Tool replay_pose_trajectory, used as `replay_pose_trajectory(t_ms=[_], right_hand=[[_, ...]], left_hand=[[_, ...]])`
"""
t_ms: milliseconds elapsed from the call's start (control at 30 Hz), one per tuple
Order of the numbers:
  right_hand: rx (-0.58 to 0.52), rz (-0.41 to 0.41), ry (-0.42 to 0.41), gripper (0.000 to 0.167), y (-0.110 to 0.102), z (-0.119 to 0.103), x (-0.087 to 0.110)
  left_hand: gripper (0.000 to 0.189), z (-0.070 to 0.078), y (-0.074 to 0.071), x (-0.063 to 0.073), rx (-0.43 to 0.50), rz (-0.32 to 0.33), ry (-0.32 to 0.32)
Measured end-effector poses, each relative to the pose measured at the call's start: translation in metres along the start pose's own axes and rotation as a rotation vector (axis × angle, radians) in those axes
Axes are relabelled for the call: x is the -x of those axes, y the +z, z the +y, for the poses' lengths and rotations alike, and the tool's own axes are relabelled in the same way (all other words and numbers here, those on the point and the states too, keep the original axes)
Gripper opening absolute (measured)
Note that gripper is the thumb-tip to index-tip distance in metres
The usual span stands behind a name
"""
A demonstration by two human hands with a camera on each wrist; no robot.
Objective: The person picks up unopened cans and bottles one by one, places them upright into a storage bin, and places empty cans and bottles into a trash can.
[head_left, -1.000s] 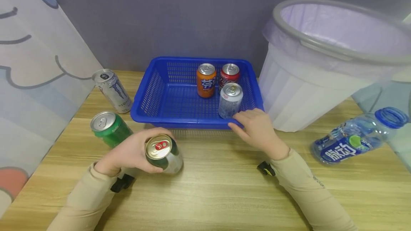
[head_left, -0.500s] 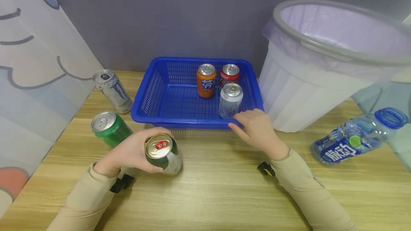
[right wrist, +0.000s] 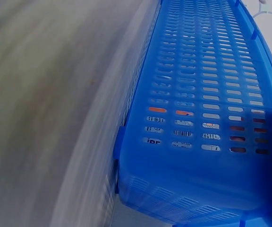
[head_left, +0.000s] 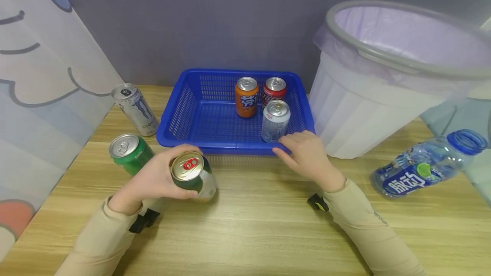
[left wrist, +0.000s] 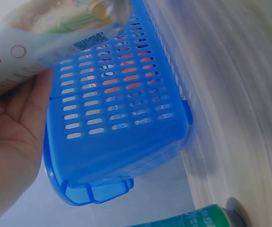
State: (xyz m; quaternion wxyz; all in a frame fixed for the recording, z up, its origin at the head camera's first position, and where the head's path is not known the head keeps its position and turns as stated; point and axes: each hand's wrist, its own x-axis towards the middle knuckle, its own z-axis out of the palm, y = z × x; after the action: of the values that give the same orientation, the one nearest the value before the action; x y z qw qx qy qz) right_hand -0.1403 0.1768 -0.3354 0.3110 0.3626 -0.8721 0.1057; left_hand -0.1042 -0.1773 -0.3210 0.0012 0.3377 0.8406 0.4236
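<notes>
In the head view my left hand [head_left: 159, 178] grips a green-and-white drink can [head_left: 205, 180] with a gold lid and red tab. The left wrist view shows this can [left wrist: 46, 40] held clear of the table, in front of the basket. My right hand [head_left: 307, 154] holds the front rim of the blue plastic basket [head_left: 218, 148] near its right corner, fingers over the edge. Inside, on the right, stand an orange can [head_left: 246, 103], a red can [head_left: 274, 90] and a silver can [head_left: 274, 125]. Only slivers of the right hand show in its wrist view.
Left of the basket stand a white Monster can [head_left: 140, 112] and a green can [head_left: 134, 156], the latter partly behind my left hand. A white bin [head_left: 356, 97] with a purple liner stands right of the basket. An uncapped clear bottle [head_left: 418, 169] is at far right.
My left hand and the gold-lidded can have risen slightly and shifted a little to the left. The right hand stays on the basket rim.
</notes>
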Motion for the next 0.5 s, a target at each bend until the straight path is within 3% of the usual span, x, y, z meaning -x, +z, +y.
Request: replay_pose_trajectory(t_ms=[300,500], right_hand=[[0.013,0.011,-0.003,0.063,0.001,0.000,0.001],[0.011,0.016,-0.007,0.062,0.001,0.000,0.001]], left_hand=[[0.079,0.009,0.001,-0.001,-0.024,0.011,-0.046],[0.079,0.014,0.002,-0.002,-0.022,0.046,-0.017]])
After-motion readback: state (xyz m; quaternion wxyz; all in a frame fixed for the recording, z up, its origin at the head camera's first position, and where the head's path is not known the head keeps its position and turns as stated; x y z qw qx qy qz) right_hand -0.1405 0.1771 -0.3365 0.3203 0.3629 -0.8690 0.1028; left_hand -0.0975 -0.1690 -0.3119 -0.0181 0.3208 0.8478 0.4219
